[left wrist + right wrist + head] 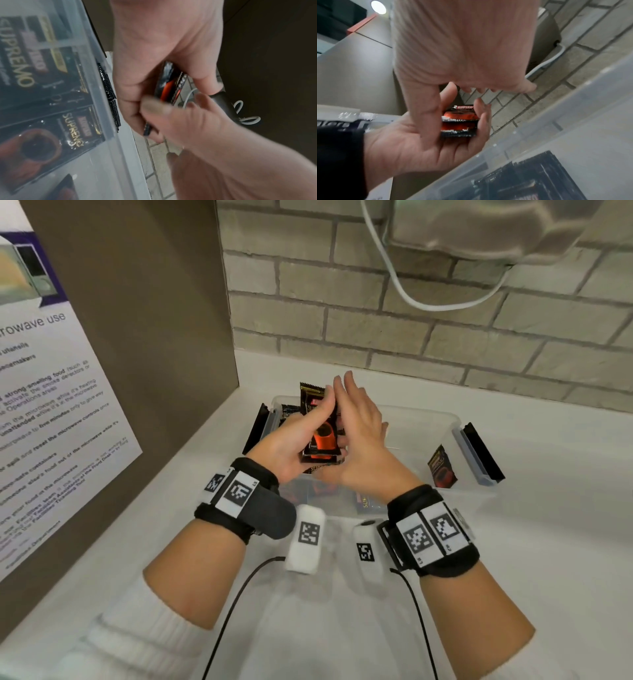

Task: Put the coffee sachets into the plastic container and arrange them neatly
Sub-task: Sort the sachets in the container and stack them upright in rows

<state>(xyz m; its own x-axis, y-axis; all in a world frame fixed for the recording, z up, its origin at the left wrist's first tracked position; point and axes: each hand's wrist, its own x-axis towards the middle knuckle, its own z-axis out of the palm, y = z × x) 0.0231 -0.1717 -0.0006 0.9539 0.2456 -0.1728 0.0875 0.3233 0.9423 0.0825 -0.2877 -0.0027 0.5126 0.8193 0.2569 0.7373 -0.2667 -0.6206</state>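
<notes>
My left hand grips an upright stack of black and orange coffee sachets above the clear plastic container. My right hand has straight fingers laid flat against the stack's right side. Inside the container, one sachet leans at the right end, and others lie on the bottom and stand at the back left. The left wrist view shows the stack edge-on in my left hand, with flat sachets behind the container wall. In the right wrist view the stack rests in my left palm.
The container stands on a white counter in a corner. A brown panel with a microwave notice rises at the left, and a brick wall with a hanging white cable is behind. Black latches stick out at the container's ends.
</notes>
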